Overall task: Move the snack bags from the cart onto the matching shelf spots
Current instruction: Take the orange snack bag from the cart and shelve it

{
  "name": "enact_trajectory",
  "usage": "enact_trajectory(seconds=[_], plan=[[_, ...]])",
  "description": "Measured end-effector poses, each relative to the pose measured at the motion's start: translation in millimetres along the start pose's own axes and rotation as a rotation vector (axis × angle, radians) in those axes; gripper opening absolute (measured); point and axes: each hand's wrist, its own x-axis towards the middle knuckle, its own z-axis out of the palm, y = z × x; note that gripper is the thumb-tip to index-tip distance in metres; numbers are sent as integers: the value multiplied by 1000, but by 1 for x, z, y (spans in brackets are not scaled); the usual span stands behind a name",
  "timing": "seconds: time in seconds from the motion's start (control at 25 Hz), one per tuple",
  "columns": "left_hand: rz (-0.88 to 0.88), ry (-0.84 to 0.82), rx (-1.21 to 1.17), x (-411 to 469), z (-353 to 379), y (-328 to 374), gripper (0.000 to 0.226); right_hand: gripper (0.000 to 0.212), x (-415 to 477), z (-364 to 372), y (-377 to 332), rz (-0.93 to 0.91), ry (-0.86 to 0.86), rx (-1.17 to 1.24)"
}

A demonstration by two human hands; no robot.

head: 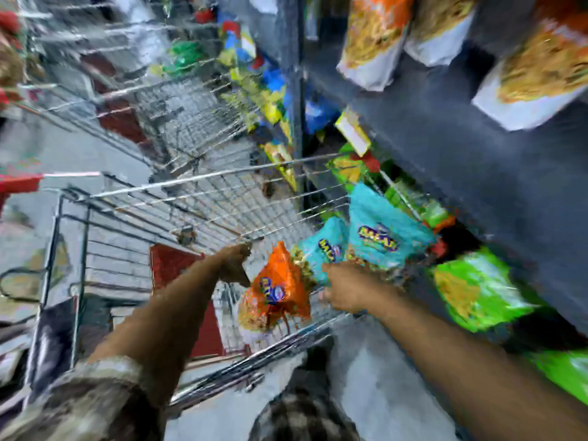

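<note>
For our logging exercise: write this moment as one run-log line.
left hand: over cart, grip unclear | right hand: at teal bags | orange bag: in cart | image: blurred

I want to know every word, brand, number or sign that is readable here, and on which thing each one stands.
None can be read with certainty; the picture is blurred by motion.
Orange bag in the cart: blue and yellow logo, unreadable.
Two teal bags: yellow and purple logo, letters smeared.
Green bags on the lower shelf: no legible print.
Yellow shelf tag: blurred.
Noodle packs on the upper shelf: no legible text.
</note>
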Motion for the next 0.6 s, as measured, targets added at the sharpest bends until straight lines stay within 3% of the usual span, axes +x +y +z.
enact_trajectory(seconds=[0.04, 0.12, 0.2, 0.32, 0.4, 0.52, 0.6], plan=[[-43, -110, -1, 5, 15, -10, 81, 30, 21, 8, -6, -20, -218, -38], [1, -238, -89, 20, 46, -26, 75, 33, 58, 23, -11, -57, -464, -15], [69, -219, -203, 35, 75, -36, 52, 36, 82, 33, -10, -63, -634, 4], [-39, -151, -478, 53, 92, -52, 25, 42, 99, 49, -9, -101, -835, 77], [-106, -140, -593, 55, 97, -63, 16, 43, 105, 57, -13, -158, -901, 83], [-156, -60, -760, 46, 94, -69, 30, 32, 106, 62, -11, -148, -879, 135], [-199, -4, -883, 35, 81, -67, 36, 51, 101, 60, -5, -134, -816, 155]])
